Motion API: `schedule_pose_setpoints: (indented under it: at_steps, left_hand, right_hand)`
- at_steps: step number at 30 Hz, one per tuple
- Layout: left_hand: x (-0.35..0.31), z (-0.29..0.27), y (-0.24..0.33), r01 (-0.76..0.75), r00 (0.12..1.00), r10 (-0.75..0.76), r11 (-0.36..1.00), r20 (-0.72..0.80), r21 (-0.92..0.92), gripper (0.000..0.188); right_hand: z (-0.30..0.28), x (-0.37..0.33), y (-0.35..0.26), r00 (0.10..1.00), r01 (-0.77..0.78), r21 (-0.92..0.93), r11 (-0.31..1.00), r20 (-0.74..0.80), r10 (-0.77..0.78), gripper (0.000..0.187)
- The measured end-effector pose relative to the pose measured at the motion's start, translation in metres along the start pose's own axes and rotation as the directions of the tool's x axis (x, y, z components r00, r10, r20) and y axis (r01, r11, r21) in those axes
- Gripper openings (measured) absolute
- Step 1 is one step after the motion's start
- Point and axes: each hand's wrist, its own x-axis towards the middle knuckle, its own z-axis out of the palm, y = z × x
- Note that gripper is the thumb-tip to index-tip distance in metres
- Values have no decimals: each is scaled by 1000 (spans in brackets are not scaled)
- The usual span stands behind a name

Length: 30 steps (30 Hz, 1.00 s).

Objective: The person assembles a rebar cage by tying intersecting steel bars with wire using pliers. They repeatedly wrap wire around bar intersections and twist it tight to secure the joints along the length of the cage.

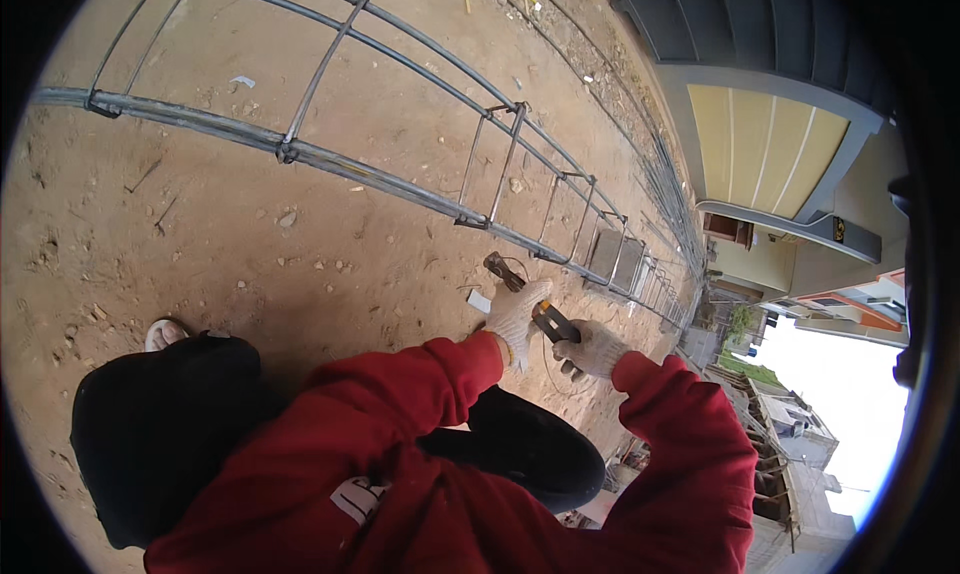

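My left hand [513,321], in a pale knit work glove, is closed around a dark brown, metal-looking piece [502,271] that juts out past its fingers. Just to its right, my right hand [592,350], gloved too, grips dark pliers [556,321] with an orange part pointing toward the left hand. Whether the two dark pieces belong to one tool, I cannot tell. Thin wire curls around both hands. Beyond them runs a long cage of steel reinforcing bars [385,181] with rectangular stirrups, apart from both hands.
Sandy ground [200,264] with pebbles and scraps lies all around. A grey slab [615,261] sits by the cage's far part. More loose bars [670,189] lie beyond it. Buildings with a yellow panelled wall [770,154] stand at the right. My sandalled foot [165,334] shows at left.
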Motion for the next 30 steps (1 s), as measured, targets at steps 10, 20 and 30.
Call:
schedule_pose_setpoints:
  at_steps: [10, 20, 30]
  left_hand:
    - [68, -60, 19, -143, 958, 243, 866, -153, 480, 35]
    - [50, -41, -36, -400, 391, 913, 281, -115, 872, 31]
    - [-15, -25, -93, -128, 617, 765, -133, 184, 983, 25]
  right_hand:
    - [37, 217, 83, 613, 662, -389, 641, -210, -761, 43]
    - [52, 271, 75, 244, 803, -465, 372, -314, -918, 56]
    - [13, 269, 84, 280, 647, 761, 45, -183, -942, 39]
